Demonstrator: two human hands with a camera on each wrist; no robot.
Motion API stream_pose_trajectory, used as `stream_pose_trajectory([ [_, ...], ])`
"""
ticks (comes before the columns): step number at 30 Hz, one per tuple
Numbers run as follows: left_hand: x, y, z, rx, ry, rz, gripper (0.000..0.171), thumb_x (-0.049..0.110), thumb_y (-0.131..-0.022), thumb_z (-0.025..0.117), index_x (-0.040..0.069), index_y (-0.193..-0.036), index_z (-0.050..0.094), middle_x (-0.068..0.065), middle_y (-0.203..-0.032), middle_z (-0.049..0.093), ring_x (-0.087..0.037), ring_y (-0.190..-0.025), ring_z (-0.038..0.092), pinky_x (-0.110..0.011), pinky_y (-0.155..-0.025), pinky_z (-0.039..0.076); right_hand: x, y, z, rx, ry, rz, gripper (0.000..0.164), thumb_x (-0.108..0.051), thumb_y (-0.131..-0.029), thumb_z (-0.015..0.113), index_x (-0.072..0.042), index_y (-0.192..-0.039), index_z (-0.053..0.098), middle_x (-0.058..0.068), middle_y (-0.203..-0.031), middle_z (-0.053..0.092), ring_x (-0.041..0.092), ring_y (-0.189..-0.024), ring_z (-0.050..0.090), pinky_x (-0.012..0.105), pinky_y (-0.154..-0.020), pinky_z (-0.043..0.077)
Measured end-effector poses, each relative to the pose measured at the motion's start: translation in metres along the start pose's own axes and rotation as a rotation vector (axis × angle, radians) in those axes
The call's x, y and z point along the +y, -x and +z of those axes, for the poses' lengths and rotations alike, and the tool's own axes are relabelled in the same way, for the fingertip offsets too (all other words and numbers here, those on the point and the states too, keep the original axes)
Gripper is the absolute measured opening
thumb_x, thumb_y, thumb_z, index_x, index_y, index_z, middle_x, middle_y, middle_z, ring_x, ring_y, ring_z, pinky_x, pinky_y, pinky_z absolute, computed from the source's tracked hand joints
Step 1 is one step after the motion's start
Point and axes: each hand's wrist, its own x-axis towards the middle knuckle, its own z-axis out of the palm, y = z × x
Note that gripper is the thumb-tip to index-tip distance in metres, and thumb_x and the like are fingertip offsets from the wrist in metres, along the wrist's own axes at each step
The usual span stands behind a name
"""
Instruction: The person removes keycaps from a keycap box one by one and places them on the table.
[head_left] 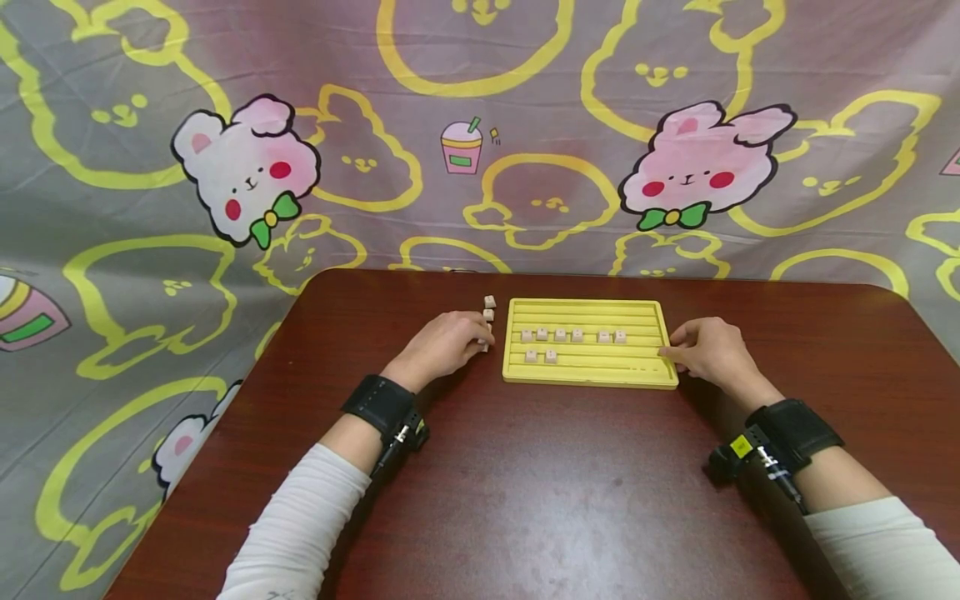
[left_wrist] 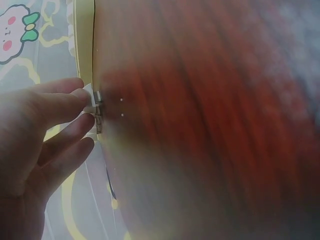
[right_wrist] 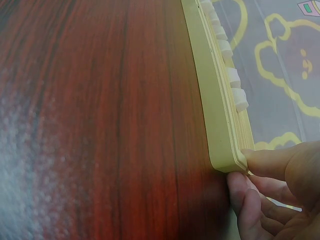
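Note:
A shallow yellow tray [head_left: 592, 375] with ridged rows lies on the table. Small pale lettered tiles [head_left: 560, 335] stand in two of its rows; their marks are too small to read. Left of the tray, my left hand [head_left: 448, 343] reaches over a short column of loose tiles [head_left: 489, 315], hiding part of it. In the left wrist view, the thumb and index finger pinch a white tile [left_wrist: 89, 93], with more tiles [left_wrist: 98, 124] close by the fingertips. My right hand [head_left: 711, 350] grips the tray's right edge, its thumb [right_wrist: 267, 161] on the rim and fingers at the side.
The dark red-brown wooden table [head_left: 540, 500] extends around the tray and has rounded far corners. Behind it hangs a grey curtain [head_left: 540, 117] with yellow outlines and cartoon rabbits. Black straps with small cameras [head_left: 783, 446] sit on both wrists.

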Motion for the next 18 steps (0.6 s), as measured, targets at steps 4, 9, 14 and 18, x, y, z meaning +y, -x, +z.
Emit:
stream_pose_trajectory([
  [4,0.0,0.001,-0.002,0.005,-0.002,0.007,0.017,0.009,-0.088,0.073,0.015,-0.102,0.079,0.001,-0.102,0.07,-0.015,-0.099,0.068,-0.029,-0.086,0.057,0.0,0.0,0.0,0.0,0.004,-0.002,0.034,-0.022,-0.089,0.074,0.007,-0.107,0.066,0.019,-0.09,0.072,0.013,-0.066,0.067,0.027,-0.057,0.056],
  [9,0.0,0.001,-0.007,0.024,0.001,0.022,0.015,0.008,-0.088,0.073,0.014,-0.1,0.079,0.001,-0.1,0.07,-0.015,-0.098,0.068,-0.03,-0.085,0.057,-0.001,0.0,-0.001,-0.001,0.007,-0.001,0.035,-0.022,-0.089,0.074,0.007,-0.107,0.066,0.018,-0.088,0.072,0.013,-0.065,0.066,0.026,-0.057,0.056],
  [14,0.002,0.0,-0.013,0.021,-0.002,0.028,0.018,0.008,-0.087,0.074,0.013,-0.104,0.078,0.0,-0.105,0.071,-0.017,-0.106,0.068,-0.033,-0.092,0.056,-0.001,0.001,-0.001,-0.001,0.003,-0.007,0.035,-0.022,-0.089,0.074,0.007,-0.106,0.066,0.018,-0.088,0.073,0.012,-0.064,0.067,0.026,-0.056,0.056],
  [18,0.008,-0.002,-0.017,0.015,-0.006,0.019,0.021,0.007,-0.087,0.074,0.013,-0.107,0.077,0.0,-0.11,0.07,-0.018,-0.113,0.066,-0.034,-0.095,0.055,-0.001,0.001,-0.002,0.003,0.007,-0.017,0.035,-0.022,-0.088,0.074,0.007,-0.106,0.066,0.018,-0.087,0.073,0.012,-0.063,0.067,0.026,-0.056,0.055],
])
